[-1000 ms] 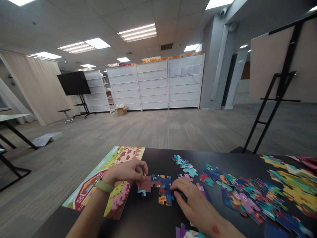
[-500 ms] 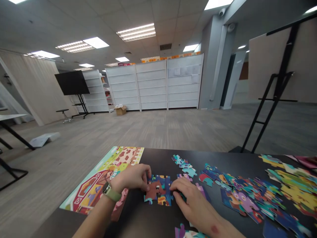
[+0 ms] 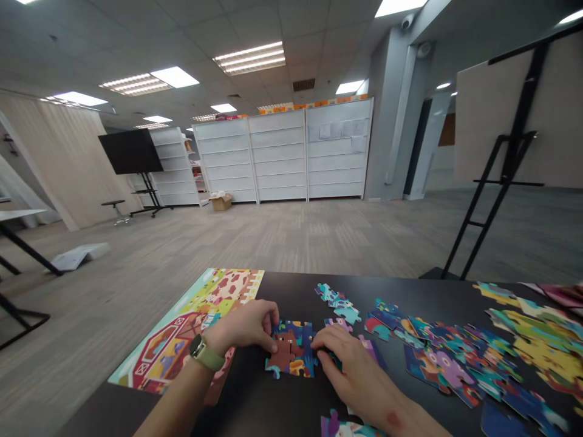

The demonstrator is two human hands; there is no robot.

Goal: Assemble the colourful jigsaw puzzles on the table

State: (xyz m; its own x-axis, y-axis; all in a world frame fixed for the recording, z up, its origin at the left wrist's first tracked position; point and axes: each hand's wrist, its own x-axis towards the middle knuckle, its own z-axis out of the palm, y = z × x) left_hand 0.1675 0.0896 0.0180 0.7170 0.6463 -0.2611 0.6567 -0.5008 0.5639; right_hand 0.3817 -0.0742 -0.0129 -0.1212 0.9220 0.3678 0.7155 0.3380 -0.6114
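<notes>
A small block of joined jigsaw puzzle pieces (image 3: 294, 346), with a brown animal on dark blue, lies flat on the black table between my hands. My left hand (image 3: 255, 325), with a green-strapped watch at its wrist, pinches the block's left edge, thumb on the brown part. Along the right edge, the bent fingertips and thumb of my right hand (image 3: 344, 358) press against the block. Purple and teal pieces (image 3: 371, 349) are partly hidden beneath and behind that hand. Beside my left forearm lies a farm-scene puzzle (image 3: 173, 346), partly covered by it.
Loose blue and purple pieces (image 3: 460, 358) are heaped to the right, with yellow-green pieces (image 3: 537, 346) beyond. Several teal pieces (image 3: 337, 301) lie near the far edge. Another piece (image 3: 341, 428) is at the near edge. A black easel stand (image 3: 496, 194) rises behind the table.
The gap between the brown piece and the orange-patterned piece has closed, so the block looks tighter. Both hands have stayed nearly in place.
</notes>
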